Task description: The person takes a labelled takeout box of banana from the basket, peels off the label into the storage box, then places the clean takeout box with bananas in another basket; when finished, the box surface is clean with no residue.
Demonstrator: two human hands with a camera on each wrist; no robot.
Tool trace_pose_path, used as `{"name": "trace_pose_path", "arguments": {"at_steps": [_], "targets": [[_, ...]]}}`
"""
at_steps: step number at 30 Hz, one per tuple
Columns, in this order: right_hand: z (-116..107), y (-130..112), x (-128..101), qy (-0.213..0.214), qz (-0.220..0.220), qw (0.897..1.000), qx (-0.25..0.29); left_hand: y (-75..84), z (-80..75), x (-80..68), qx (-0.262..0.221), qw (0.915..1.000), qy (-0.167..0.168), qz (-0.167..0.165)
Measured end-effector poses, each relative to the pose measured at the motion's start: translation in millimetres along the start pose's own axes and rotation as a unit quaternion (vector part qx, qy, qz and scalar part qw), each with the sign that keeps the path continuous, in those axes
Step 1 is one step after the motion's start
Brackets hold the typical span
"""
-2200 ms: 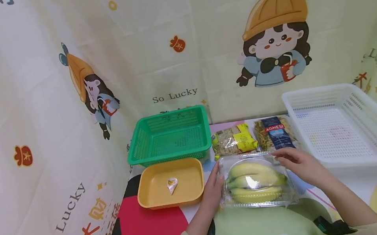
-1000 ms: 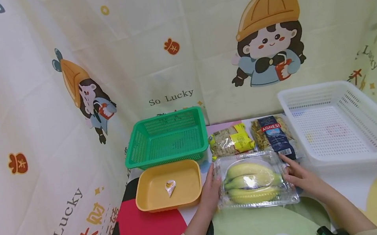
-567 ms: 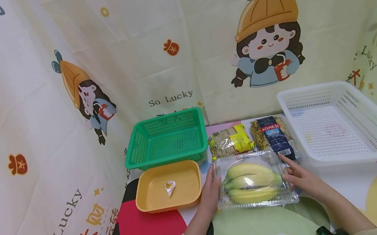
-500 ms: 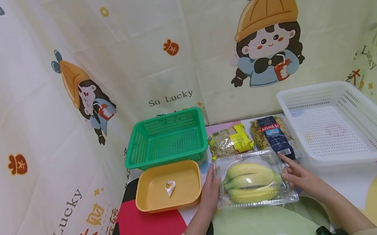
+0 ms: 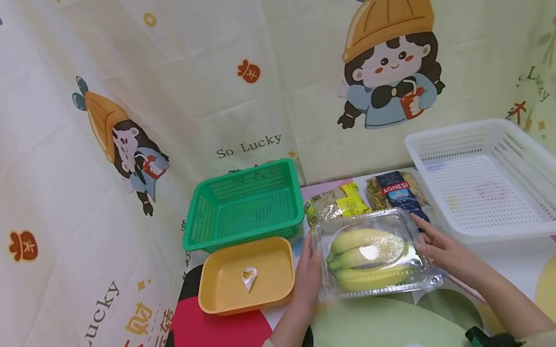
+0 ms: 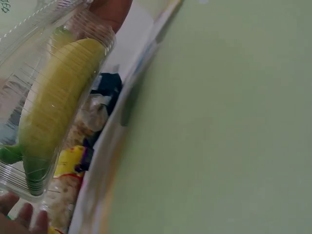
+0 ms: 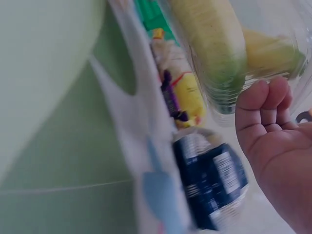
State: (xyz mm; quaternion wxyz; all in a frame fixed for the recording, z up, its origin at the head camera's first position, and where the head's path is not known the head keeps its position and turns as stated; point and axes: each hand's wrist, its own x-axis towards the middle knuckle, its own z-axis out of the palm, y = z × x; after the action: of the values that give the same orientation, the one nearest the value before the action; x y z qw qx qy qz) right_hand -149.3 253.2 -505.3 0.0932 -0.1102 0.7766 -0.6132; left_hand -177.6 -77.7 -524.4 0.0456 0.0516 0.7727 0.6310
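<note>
In the head view a clear plastic clamshell box (image 5: pixel 431 279) with several bananas (image 5: pixel 364 253) inside is held off the cloth between both hands. My left hand (image 5: pixel 306 278) grips its left side, thumb along the edge. At the opposite side my right hand (image 5: pixel 446 251) holds it. Curled fingers (image 7: pixel 263 100) of the right hand sit under the box in the right wrist view. From the left wrist, the box appears tilted and close, with left fingertips (image 6: pixel 24 217) beneath its lower end. The box's lid is closed.
Behind the box lie a yellow-labelled bag (image 5: pixel 337 202) and an AGNESI pasta bag (image 5: pixel 396 190). A green basket (image 5: pixel 294 218) stands back left, an orange tray (image 5: pixel 285 290) in front of it holding a small white item (image 5: pixel 250 278). A white basket (image 5: pixel 543 223) stands right.
My right hand has moved from the box's upper right corner down to its right side. Both hands have since raised the box off the cloth; it now overlaps the bags behind more.
</note>
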Motion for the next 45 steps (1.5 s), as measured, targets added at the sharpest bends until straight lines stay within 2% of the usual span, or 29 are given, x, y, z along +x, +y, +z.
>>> {"name": "trace_pose_path", "arguments": {"at_steps": [6, 10, 14, 18, 22, 28, 35, 38, 42, 45], "targets": [[-9.3, -24.3, 6.4, 0.01, -0.01, 0.999, -0.047, 25.1, -8.2, 6.4, 0.006, 0.9993, -0.023, 0.029], [-15.4, -36.3, 12.9, 0.015, -0.023, 0.997, -0.066, 40.5, -12.5, 11.6, 0.004, 0.999, -0.029, 0.034], [-19.4, -50.3, 16.9, 0.016, -0.031, 0.996, -0.084, 53.1, -15.7, 18.1, -0.007, 0.9988, -0.033, 0.036], [-20.4, -63.6, 20.5, 0.017, -0.016, 0.996, -0.082, 63.7, -18.5, 26.4, -0.035, 0.9978, -0.031, 0.046], [-19.6, -70.6, 23.2, 0.023, 0.003, 0.997, -0.076, 68.5, -20.9, 31.7, -0.061, 0.9968, -0.026, 0.045], [-17.2, -72.5, 23.3, 0.028, 0.007, 0.998, -0.058, 69.2, -22.5, 33.0, -0.072, 0.9961, -0.02, 0.048], [-10.0, -72.1, 17.6, 0.045, 0.007, 0.997, -0.059, 71.1, -23.0, 33.7, -0.095, 0.9948, 0.032, 0.018], [-3.8, -70.9, 16.4, 0.046, 0.003, 0.998, -0.039, 71.1, -21.6, 33.4, -0.093, 0.9942, 0.053, 0.007], [6.5, -68.2, 18.7, 0.033, -0.003, 0.999, 0.033, 71.7, -16.1, 31.6, -0.088, 0.993, 0.079, -0.001], [12.1, -66.6, 21.8, 0.036, -0.013, 0.995, 0.089, 71.4, -10.3, 29.9, -0.096, 0.9915, 0.088, -0.003]]}}
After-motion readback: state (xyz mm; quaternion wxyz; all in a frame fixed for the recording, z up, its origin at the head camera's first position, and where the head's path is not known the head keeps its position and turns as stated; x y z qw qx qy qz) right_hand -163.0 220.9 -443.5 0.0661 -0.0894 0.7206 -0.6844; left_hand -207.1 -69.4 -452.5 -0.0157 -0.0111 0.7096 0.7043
